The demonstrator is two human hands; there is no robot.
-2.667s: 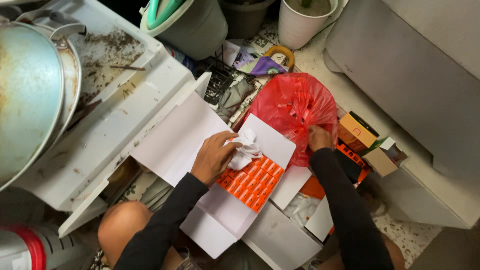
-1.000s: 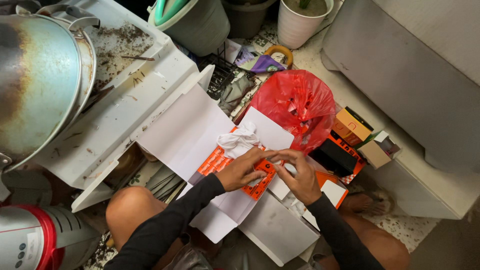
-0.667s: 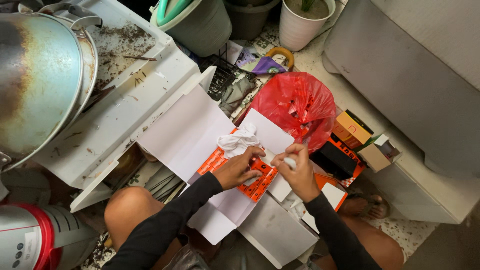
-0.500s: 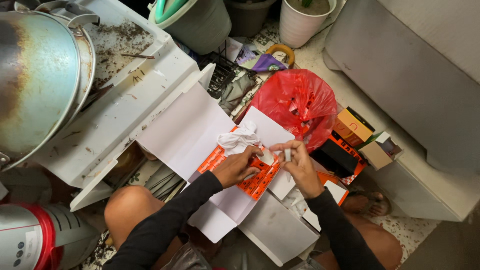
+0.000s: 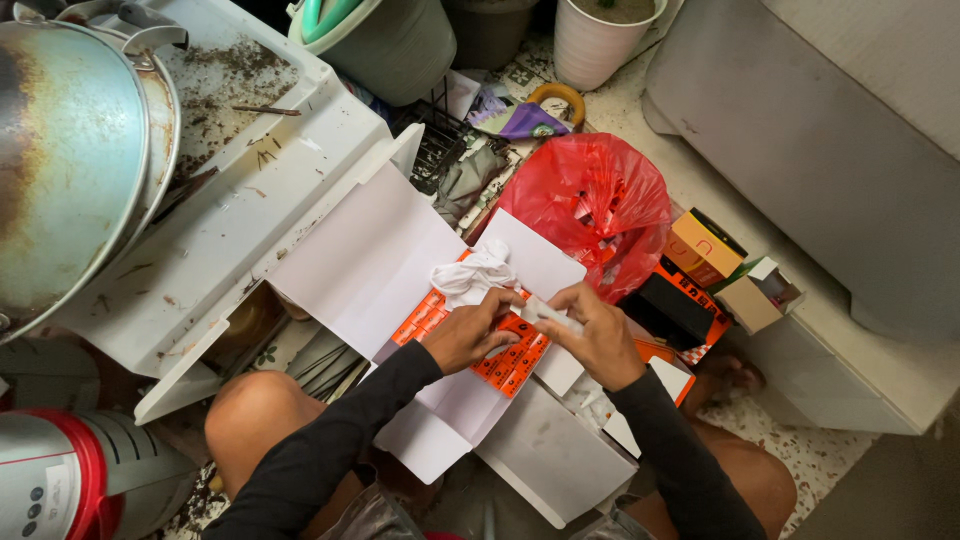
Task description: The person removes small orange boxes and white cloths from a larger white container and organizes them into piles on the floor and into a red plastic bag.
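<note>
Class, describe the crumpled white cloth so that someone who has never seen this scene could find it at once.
Start at the big red plastic bag on the floor. Just left of it lies an open white box holding an orange sheet of stickers. The white cloth sits bunched on that sheet's top end, just above the left hand; it alone is soft and wrinkled among flat card and paper.

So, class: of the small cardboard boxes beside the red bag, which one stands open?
The tan box with a white flap, farthest right; the orange-yellow box beside it is closed.
</note>
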